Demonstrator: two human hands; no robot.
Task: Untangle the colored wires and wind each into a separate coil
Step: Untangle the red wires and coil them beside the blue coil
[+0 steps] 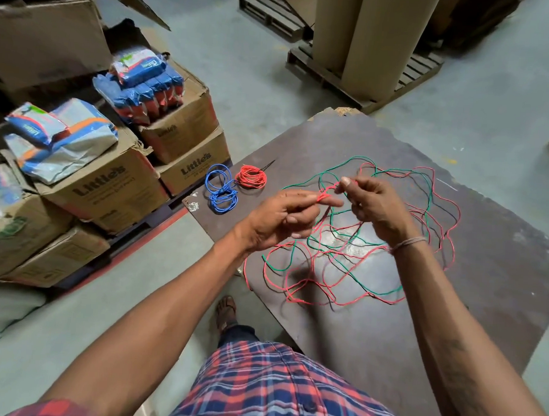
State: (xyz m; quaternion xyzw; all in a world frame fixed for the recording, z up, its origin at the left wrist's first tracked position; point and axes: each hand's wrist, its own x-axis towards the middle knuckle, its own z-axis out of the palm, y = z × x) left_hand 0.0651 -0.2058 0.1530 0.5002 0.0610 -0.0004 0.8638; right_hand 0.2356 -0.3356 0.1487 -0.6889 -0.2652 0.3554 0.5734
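Near the board's [386,354] left edge, both hands' [279,220] [374,206] grips pinch red wire [325,196].

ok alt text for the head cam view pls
A person's left hand and right hand pinch a red wire above a loose red and green wire tangle on a dark board. A finished blue coil and red coil lie at its far left corner.
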